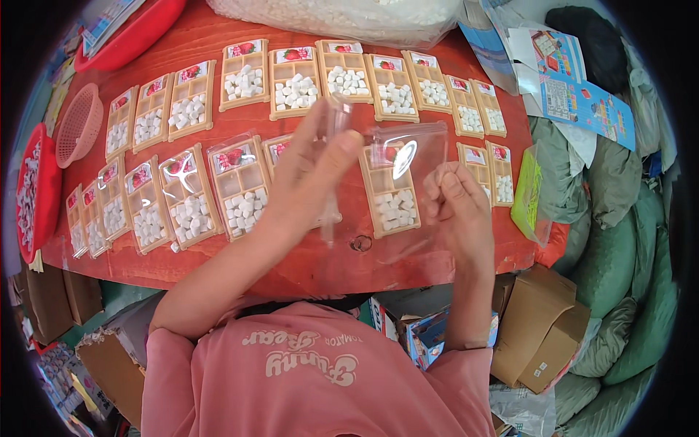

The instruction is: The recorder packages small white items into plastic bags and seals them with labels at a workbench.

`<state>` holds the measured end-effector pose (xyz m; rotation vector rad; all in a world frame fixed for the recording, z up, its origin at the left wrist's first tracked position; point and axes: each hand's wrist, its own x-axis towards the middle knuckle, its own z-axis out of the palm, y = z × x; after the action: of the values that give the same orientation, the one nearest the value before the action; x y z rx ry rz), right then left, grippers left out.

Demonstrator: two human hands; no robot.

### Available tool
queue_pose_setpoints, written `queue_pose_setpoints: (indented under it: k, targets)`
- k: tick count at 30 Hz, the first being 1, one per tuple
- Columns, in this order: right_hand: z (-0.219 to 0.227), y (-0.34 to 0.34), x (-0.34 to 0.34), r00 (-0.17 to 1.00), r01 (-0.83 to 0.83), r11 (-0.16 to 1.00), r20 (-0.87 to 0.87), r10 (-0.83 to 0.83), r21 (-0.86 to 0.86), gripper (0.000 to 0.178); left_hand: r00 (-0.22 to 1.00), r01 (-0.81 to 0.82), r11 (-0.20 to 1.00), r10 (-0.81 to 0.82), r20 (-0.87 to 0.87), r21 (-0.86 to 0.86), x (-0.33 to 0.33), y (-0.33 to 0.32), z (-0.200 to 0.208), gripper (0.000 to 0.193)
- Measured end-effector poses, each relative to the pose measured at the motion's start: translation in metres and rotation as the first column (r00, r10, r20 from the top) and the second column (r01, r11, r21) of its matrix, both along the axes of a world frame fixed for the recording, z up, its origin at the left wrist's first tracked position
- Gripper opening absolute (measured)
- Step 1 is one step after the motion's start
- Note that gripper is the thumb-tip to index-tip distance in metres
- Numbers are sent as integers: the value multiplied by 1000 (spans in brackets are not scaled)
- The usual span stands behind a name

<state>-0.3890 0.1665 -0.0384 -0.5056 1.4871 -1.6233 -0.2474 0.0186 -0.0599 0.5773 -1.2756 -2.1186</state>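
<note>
My left hand is raised over the middle of the table, slightly blurred by motion. Between its thumb and fingers is a bundle of clear plastic bags. My right hand pinches the edge of a single clear plastic bag, which hangs in front of a beige divided tray. White cube-like pieces fill that tray's lower part, and a strawberry picture card lies in its top compartment. Behind my left hand and wrist, another tray is partly hidden.
Similar trays stand in two rows on the red wooden table; several in the front row have clear wrapping. A red basin and pink basket sit left. A large plastic sack lies behind, a green container right.
</note>
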Motion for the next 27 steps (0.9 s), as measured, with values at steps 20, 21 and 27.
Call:
queue_pose_setpoints:
  k: [20, 21, 27]
  targets:
    - [-51, 6, 2, 390, 237, 913, -893, 224, 332, 32, 798, 544, 838, -534, 280, 47, -23, 0, -11, 82]
    - [-52, 5, 8, 248, 162, 932, -928, 279, 324, 40, 798, 541, 840, -531, 285, 48, -22, -2, -12, 82]
    - [-79, 8, 24, 113, 193, 866, -888, 446, 460, 60, 851, 482, 876, -472, 229, 16, -22, 1, -19, 74]
